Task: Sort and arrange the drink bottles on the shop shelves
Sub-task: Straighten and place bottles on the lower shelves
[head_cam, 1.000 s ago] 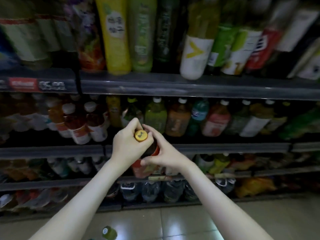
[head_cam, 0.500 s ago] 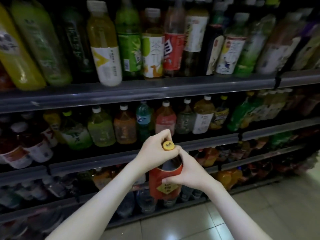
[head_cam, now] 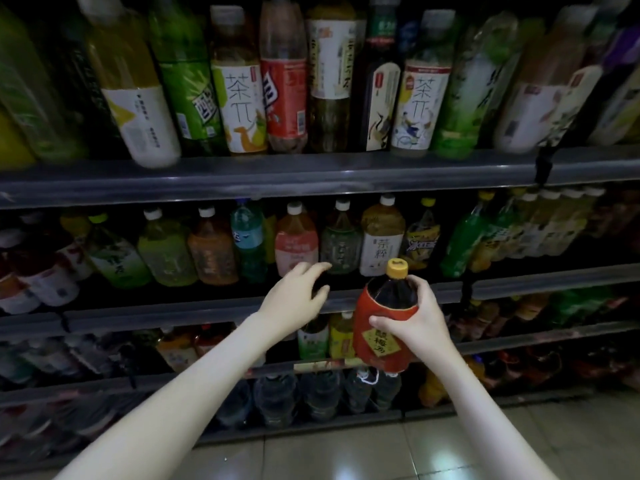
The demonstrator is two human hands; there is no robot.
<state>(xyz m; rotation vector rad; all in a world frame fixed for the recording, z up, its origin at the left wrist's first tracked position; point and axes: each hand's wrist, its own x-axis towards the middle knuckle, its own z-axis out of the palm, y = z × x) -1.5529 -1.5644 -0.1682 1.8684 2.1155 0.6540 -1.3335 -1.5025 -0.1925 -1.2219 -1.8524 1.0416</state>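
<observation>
A dark drink bottle [head_cam: 384, 327] with a red label and a yellow cap stands upright in the air in front of the shelves. My right hand [head_cam: 420, 317] grips it around the shoulder and label. My left hand [head_cam: 294, 299] is off the bottle, to its left, fingers spread loosely and reaching toward the middle shelf [head_cam: 207, 310]. Just beyond its fingertips stand a pink-labelled bottle [head_cam: 296, 242] and a dark green bottle [head_cam: 341, 242]. A white-labelled tea bottle [head_cam: 381, 240] stands right behind the yellow cap.
The top shelf [head_cam: 277, 178] carries a row of tall tea and juice bottles. Lower shelves hold more bottles, with large water bottles [head_cam: 311, 396] at the bottom. A tiled floor [head_cam: 346, 455] lies in front of the shelving.
My left hand has let go of the bottle's cap and moved left toward the middle shelf. The right hand alone now holds the bottle. The view has shifted right along the shelves.
</observation>
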